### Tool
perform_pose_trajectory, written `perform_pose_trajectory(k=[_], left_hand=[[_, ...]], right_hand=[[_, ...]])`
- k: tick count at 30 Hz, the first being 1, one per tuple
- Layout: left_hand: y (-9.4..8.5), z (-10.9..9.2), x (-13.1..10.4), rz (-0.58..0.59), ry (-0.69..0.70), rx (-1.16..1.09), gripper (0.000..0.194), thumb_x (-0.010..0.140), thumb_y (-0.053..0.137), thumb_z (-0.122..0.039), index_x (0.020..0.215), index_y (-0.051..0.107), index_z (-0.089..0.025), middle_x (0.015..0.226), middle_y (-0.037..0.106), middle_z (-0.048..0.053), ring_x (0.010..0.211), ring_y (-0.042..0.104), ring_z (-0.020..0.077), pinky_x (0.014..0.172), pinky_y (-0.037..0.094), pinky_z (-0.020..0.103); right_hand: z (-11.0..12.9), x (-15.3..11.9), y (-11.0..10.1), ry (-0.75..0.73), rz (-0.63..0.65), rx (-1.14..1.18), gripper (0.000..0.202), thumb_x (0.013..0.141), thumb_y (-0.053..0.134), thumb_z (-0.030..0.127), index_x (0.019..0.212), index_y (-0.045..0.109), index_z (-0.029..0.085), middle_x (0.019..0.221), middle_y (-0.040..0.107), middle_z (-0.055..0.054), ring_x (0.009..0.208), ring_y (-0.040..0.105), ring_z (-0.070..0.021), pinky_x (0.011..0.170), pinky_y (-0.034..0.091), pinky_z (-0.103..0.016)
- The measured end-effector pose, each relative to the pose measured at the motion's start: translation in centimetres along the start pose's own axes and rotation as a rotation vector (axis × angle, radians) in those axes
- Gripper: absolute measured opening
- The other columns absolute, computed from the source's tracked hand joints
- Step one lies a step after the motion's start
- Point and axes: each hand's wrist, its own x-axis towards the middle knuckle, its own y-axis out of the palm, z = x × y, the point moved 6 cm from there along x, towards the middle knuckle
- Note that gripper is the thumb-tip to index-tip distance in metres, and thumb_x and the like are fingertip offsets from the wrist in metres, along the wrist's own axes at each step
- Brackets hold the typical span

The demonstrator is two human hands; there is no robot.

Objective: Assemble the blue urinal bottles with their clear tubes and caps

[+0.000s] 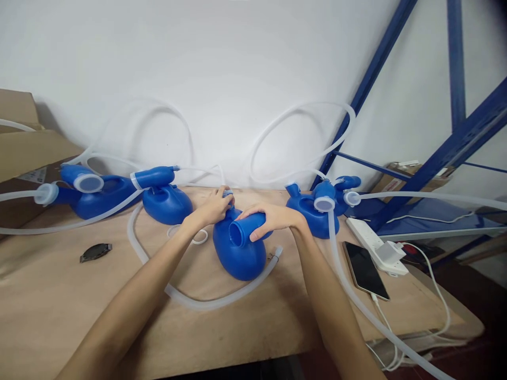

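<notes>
A rounded blue plastic urinal bottle [237, 264] stands on the table in front of me. My left hand [216, 207] is closed around the narrow neck at its far side, where a bit of blue shows between the fingers. In my right hand [273, 216] is a short blue cylinder [247, 229], its open mouth facing left. It lies over the bottle's top right; whether the two are joined, I cannot tell. A clear hose [206, 305] curves in front of the bottle, its clamped end near the bottle's right side. Beside my left wrist lies a white ring [201, 237].
More blue bottles with hoses stand at left [167, 205] and right [312, 214]. A watch [95, 252] lies at left, near a cardboard box [35, 153]. A phone [365, 270] and a power strip [370, 240] occupy the right side, beside a blue metal rack [431, 158].
</notes>
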Motion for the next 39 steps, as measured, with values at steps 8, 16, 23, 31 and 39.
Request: perform_pose_trajectory(k=[8, 16, 23, 31, 39], left_hand=[[-1.2, 0.2, -0.4, 0.058, 0.027, -0.213, 0.023, 0.094, 0.047, -0.019, 0.098, 0.069, -0.019, 0.136, 0.051, 0.013, 0.119, 0.061, 0.0254, 0.102, 0.054, 0.039], [-3.4, 1.2, -1.5, 0.035, 0.046, -0.164, 0.058, 0.095, 0.061, -0.042, 0.148, 0.052, -0.019, 0.137, 0.06, 0.013, 0.123, 0.061, 0.0283, 0.107, 0.05, 0.041], [-2.2, 0.0, -1.0, -0.124, -0.103, 0.186, 0.043, 0.105, 0.038, -0.022, 0.139, 0.063, -0.015, 0.133, 0.069, 0.013, 0.12, 0.066, 0.0293, 0.102, 0.051, 0.04], [-1.3, -1.6, -1.1, -0.119, -0.214, 0.256, 0.034, 0.101, 0.043, -0.015, 0.121, 0.07, -0.013, 0.124, 0.072, 0.017, 0.104, 0.072, 0.0315, 0.084, 0.053, 0.038], [-0.9, -2.4, -1.4, -0.155, -0.266, 0.262, 0.03, 0.1, 0.045, -0.013, 0.115, 0.071, -0.014, 0.117, 0.075, 0.016, 0.106, 0.073, 0.0293, 0.09, 0.051, 0.036]], right_hand=[[0.0, 0.0, 0.0, 0.02, 0.022, 0.02, 0.063, 0.062, 0.093, 0.051, 0.121, 0.079, 0.033, 0.125, 0.076, 0.001, 0.123, 0.067, -0.0309, 0.101, 0.057, -0.037], [0.2, -1.6, -0.8, 0.072, 0.068, -0.047, 0.069, 0.06, 0.093, 0.056, 0.123, 0.078, 0.032, 0.141, 0.069, 0.0, 0.135, 0.06, -0.033, 0.114, 0.049, -0.039], [-0.1, -4.2, -3.3, 0.082, -0.207, -0.305, 0.074, 0.063, 0.088, 0.071, 0.126, 0.076, 0.034, 0.149, 0.062, -0.005, 0.146, 0.047, -0.0406, 0.128, 0.026, -0.06], [-5.1, -7.3, 1.6, 0.075, -0.908, -0.051, 0.096, 0.08, 0.061, 0.085, 0.155, 0.041, 0.029, 0.172, 0.013, -0.016, 0.158, 0.024, -0.0423, 0.118, 0.042, -0.061], [-6.6, -7.1, 3.0, 0.026, -1.158, 0.011, 0.113, 0.053, 0.095, 0.064, 0.144, 0.039, 0.025, 0.147, 0.051, -0.018, 0.138, 0.053, -0.0413, 0.118, 0.041, -0.062]])
